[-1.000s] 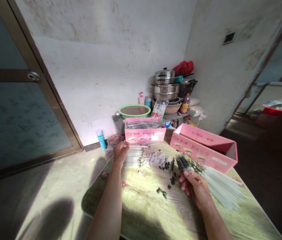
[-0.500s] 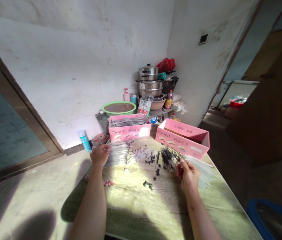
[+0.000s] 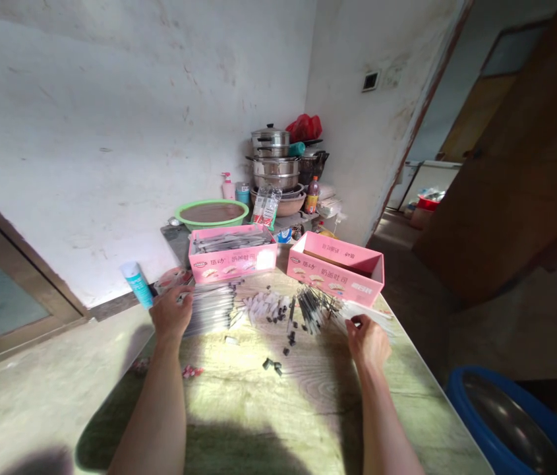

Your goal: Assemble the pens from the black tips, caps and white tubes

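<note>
My left hand (image 3: 171,315) is at the left ends of a row of clear thin tubes (image 3: 211,309), its fingers curled toward the thumb; anything between them is too small to make out. My right hand (image 3: 370,340) has thumb and fingers pinched together at the near edge of a spread of thin white sticks (image 3: 380,318); what they grip is hidden. Between the hands lie a heap of small whitish pieces (image 3: 261,306), a bundle of thin black-and-clear rods (image 3: 310,310) and several small black caps (image 3: 273,365).
Behind the parts stand two pink boxes, the left one (image 3: 233,262) filled with thin grey sticks, the right one (image 3: 336,280) showing a brown inside. A green basin (image 3: 184,220) and stacked steel pots (image 3: 275,166) are farther back. A blue spray can (image 3: 137,284) is beyond the left hand.
The view has turned rightward, so the scene sits farther left. My right hand has moved from the black rods rightward to the white sticks. The left hand stays by the clear tubes.
</note>
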Action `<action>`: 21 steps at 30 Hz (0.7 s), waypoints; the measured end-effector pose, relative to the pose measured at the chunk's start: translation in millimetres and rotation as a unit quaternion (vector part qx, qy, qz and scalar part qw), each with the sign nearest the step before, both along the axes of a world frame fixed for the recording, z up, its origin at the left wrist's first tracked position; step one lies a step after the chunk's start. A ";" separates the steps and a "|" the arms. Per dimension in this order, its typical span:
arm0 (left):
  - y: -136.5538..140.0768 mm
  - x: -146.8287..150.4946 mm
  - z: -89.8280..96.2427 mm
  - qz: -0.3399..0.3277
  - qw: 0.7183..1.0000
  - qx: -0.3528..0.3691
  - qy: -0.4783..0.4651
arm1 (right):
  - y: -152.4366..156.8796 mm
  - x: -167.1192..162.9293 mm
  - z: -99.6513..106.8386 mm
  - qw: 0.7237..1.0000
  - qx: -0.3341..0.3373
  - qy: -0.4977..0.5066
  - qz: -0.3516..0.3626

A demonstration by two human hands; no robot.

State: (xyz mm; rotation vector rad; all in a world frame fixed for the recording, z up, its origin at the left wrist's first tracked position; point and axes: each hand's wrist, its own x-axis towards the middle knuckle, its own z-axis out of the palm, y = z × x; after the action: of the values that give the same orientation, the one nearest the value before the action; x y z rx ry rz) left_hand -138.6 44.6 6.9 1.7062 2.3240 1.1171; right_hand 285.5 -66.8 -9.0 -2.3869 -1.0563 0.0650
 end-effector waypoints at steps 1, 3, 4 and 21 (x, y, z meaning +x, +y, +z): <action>-0.1 4.6 1.0 -0.011 1.000 0.022 -0.002 | -0.1 0.3 -0.9 0.999 -0.029 -0.013 0.020; -1.6 16.8 2.9 -0.045 0.997 0.057 -0.006 | 0.0 -0.1 -4.7 0.996 -0.060 -0.037 0.055; -3.1 24.4 3.7 -0.067 0.995 0.070 -0.008 | 0.1 -0.4 -7.0 0.994 -0.067 -0.049 0.064; -24.8 112.0 -16.9 -0.385 0.922 -0.015 -0.029 | 6.1 -9.3 -12.6 0.990 -0.011 -0.017 0.140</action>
State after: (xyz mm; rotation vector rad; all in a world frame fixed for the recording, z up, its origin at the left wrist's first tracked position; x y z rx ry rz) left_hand -26.6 19.8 -10.0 2.2111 1.3616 0.9210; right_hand 276.2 -60.7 -21.7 -2.2489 -1.4079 0.1361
